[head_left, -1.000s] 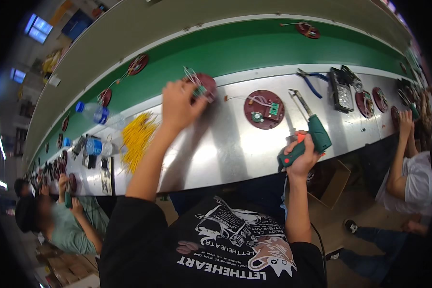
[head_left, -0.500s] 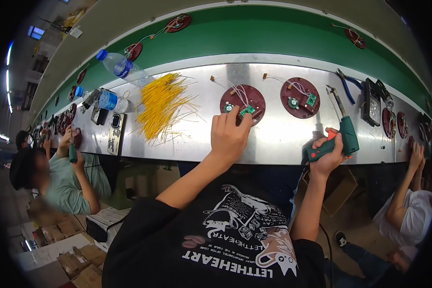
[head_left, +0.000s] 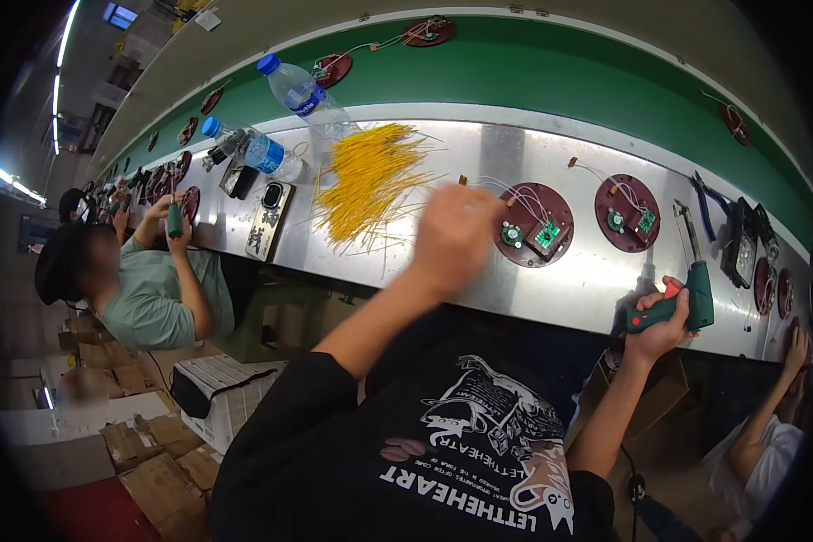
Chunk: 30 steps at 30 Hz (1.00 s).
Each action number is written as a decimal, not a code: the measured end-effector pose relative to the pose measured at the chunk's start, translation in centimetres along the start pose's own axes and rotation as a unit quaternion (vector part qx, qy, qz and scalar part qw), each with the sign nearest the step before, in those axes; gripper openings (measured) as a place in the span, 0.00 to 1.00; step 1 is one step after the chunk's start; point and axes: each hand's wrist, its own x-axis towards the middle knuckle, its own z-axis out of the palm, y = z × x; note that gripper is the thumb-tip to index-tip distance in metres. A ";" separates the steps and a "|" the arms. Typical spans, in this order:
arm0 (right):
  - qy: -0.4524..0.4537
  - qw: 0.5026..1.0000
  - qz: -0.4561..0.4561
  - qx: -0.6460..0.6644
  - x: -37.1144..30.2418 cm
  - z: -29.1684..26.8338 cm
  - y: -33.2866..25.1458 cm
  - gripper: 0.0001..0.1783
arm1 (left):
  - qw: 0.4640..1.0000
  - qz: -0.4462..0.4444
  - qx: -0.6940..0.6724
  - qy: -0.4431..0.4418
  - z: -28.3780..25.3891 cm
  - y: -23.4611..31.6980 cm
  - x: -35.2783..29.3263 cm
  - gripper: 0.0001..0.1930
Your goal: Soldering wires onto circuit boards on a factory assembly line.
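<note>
My right hand [head_left: 661, 332] is wrapped round the handle of a dark green soldering gun [head_left: 698, 294] with a red trigger, its metal tip pointing up and away. My left hand [head_left: 456, 237] is smeared by motion at the left edge of a dark red round disc [head_left: 551, 200]; its fingers are too blurred to read. That disc bears a green circuit board, a small round part and white wires. A similar disc [head_left: 628, 237] with wires and a board lies to its right. Left of my left hand spreads a pile of thin yellow wires [head_left: 366, 185].
Two plastic bottles [head_left: 300, 98] and a phone [head_left: 269, 221] are at the left of the metal bench [head_left: 397, 271]. Blue-handled pliers [head_left: 705, 208] and a black case [head_left: 742, 244] lie at the right. More discs rest on the green strip [head_left: 515, 68]. A co-worker [head_left: 158, 285] sits on either side.
My left hand has come off the disc's circuit board and moved left toward the yellow wires. The view has swung, shifting the bench rightward; my right hand still grips the soldering gun.
</note>
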 end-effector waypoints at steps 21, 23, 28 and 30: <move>-0.005 1.000 0.022 -0.003 -0.4 0.4 -0.6 0.18 | 0.998 -0.009 -0.056 -0.036 -4.1 -9.5 1.7 0.03; -0.005 1.000 0.019 0.001 -0.5 0.5 -0.6 0.18 | 0.996 -0.026 -0.082 -0.014 -3.8 -8.3 1.9 0.03; -0.041 0.999 0.025 0.006 -0.4 -0.5 0.2 0.18 | 0.993 -0.038 -0.104 -0.036 -2.8 -4.1 2.4 0.03; -0.051 0.998 0.030 -0.001 -0.6 -1.2 0.0 0.18 | 0.990 -0.043 -0.115 -0.069 -2.0 -2.6 2.2 0.03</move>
